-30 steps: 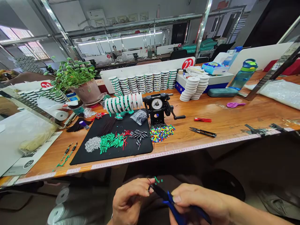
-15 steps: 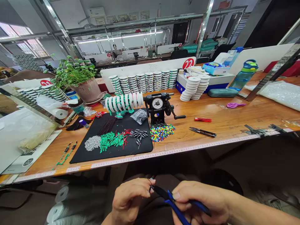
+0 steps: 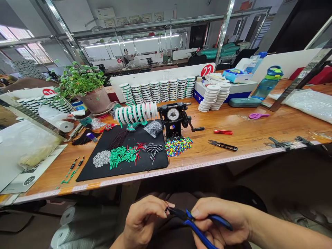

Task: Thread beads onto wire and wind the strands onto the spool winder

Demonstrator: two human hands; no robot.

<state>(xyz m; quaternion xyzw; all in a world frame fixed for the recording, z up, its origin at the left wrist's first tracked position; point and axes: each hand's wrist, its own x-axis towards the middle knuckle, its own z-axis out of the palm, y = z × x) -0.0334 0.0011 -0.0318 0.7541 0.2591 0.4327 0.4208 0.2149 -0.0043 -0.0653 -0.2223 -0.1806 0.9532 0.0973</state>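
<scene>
Below the table edge, my right hand [image 3: 223, 221] is closed around a pair of blue-handled pliers [image 3: 190, 218], whose dark jaws point left. My left hand [image 3: 144, 219] pinches a thin dark cord [image 3: 166, 208] right at the tip of the jaws. The end of that cord is too small to make out clearly. On the table above my hands lies a black mat [image 3: 150, 167] with green tubes [image 3: 121, 155], small silvery pieces [image 3: 101, 158] and dark beads [image 3: 153, 149]. Multicoloured beads [image 3: 178, 147] are heaped beside the mat.
A black hand-cranked winder [image 3: 174, 119] carries several white spools [image 3: 136, 113]. Thread snips [image 3: 222, 145] and a red tool [image 3: 223, 132] lie to the right. Stacked spools [image 3: 164, 90] line the back, with a potted plant [image 3: 94, 98] to the left and a bottle [image 3: 268, 83] to the right.
The pliers' handles have tilted slightly, and the right hand has shifted a little with them. Their tip stays at the left fingertips. The whole view has drifted slightly.
</scene>
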